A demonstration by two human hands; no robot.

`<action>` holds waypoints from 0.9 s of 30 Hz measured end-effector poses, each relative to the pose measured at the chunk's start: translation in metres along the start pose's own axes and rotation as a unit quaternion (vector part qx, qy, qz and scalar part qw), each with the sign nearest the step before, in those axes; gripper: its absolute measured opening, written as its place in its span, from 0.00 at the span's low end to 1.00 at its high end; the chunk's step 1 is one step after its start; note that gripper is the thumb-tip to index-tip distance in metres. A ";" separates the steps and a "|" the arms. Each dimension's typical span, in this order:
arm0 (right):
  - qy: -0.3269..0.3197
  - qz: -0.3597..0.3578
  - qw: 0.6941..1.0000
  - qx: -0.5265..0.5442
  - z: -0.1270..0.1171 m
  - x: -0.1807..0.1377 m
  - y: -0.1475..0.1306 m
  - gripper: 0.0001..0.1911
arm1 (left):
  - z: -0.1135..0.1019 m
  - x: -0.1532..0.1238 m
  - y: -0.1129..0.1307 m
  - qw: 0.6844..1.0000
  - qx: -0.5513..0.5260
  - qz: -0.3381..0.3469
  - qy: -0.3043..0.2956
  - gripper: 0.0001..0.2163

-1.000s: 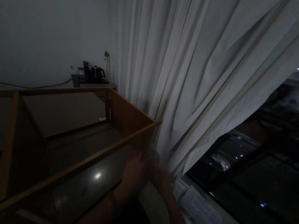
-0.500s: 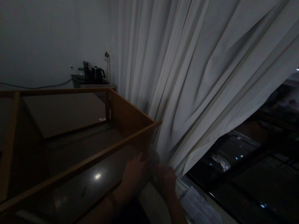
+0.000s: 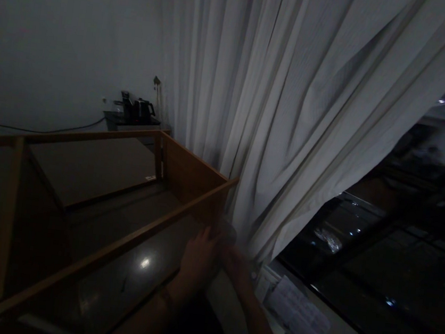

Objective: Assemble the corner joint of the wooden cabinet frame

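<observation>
My left hand point(image 3: 200, 253) is at the near right corner of a wooden cabinet frame point(image 3: 186, 206), below its top rail, with its fingers curled. Beside it on the right, my right hand point(image 3: 235, 265) is closed and smeared by motion. Between and just beyond the hands shows a blurred greyish thing point(image 3: 228, 233); the dark and the blur hide what it is. The white curtain point(image 3: 272, 156) hangs right behind both hands.
A dark kettle point(image 3: 143, 109) stands on a small table at the back left, with a cable point(image 3: 50, 131) along the wall. Printed papers point(image 3: 300, 315) lie on the sill by the dark window point(image 3: 390, 250). Wooden dividers point(image 3: 4, 217) cross the frame.
My right hand has moved left, closer to my left hand. The left hand stays almost in place. The view has shifted slightly.
</observation>
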State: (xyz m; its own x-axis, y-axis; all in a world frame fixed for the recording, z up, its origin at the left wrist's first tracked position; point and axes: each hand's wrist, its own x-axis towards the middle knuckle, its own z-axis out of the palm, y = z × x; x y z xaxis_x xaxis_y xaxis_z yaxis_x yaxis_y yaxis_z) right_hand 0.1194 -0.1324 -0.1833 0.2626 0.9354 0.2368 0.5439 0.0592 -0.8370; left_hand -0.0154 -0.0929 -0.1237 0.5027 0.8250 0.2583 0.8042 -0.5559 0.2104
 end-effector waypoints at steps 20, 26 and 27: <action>0.088 -0.354 0.837 -0.408 -0.030 -0.004 0.017 0.12 | -0.013 0.001 0.004 1.000 -0.014 -0.004 -0.017 0.17; 0.075 -0.350 0.831 -0.426 -0.025 0.010 0.027 0.10 | -0.009 0.001 0.003 1.000 -0.014 -0.008 -0.017 0.17; 0.058 -0.341 0.831 -0.435 -0.023 0.012 0.029 0.11 | -0.009 0.001 0.002 1.000 -0.015 -0.008 -0.018 0.17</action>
State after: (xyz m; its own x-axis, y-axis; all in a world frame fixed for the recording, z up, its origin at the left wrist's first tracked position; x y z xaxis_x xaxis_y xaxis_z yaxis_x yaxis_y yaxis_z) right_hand 0.1564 -0.1271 -0.1931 -0.2969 0.7446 0.5979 0.9548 0.2411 0.1738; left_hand -0.0160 -0.0947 -0.1145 0.5011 0.8366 0.2215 0.8026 -0.5449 0.2428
